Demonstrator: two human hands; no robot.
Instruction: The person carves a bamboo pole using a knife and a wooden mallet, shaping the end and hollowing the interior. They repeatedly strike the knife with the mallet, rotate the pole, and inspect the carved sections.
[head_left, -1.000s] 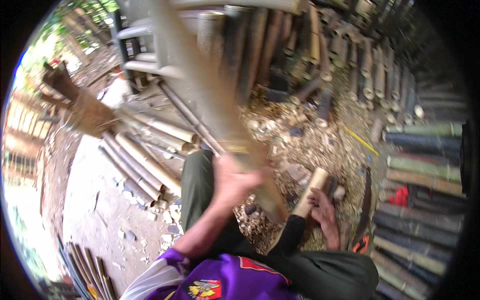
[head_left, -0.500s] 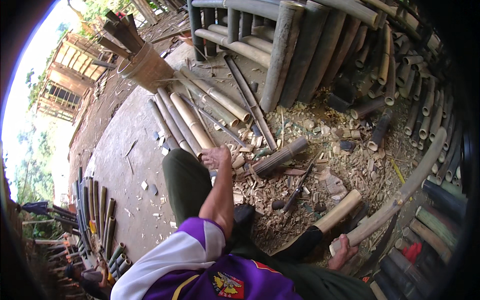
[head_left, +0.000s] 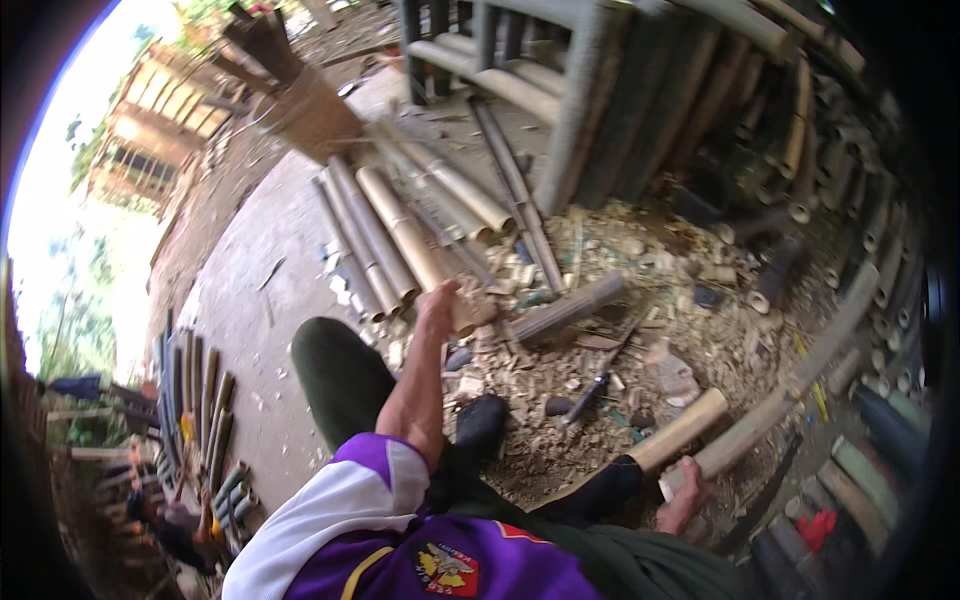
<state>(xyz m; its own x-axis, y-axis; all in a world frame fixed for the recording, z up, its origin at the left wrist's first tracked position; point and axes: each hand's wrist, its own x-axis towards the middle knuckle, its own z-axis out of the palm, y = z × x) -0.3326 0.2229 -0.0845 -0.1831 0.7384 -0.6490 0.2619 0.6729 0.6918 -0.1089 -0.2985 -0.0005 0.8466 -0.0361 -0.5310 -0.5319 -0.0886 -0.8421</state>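
Observation:
My left hand (head_left: 447, 303) is closed around the near end of a pale, scraped bamboo tube (head_left: 396, 218). That tube slants away to the upper left, beside darker bamboo tubes (head_left: 352, 233) on the ground. On the right, my right hand (head_left: 684, 497) grips the near end of a long, curved pale pole (head_left: 745, 432). Just left of it a shorter peeled bamboo piece (head_left: 680, 430) lies at an angle by my dark-covered foot. Between my hands are a bundle of thin strips (head_left: 570, 308) and a dark-handled blade (head_left: 592, 392), both resting on shavings.
Wood chips (head_left: 530, 430) cover the ground before me. A bamboo bench frame (head_left: 590, 110) stands at the back. Bamboo tubes (head_left: 860, 455) are stacked along the right side. A bucket (head_left: 312, 115) of dark pieces stands back left, and another person (head_left: 180, 520) is at lower left.
My left hand has moved slightly right and now grips the pale tube, whose near end has shifted toward me. My left knee has swung left. The right hand keeps its hold on the pole.

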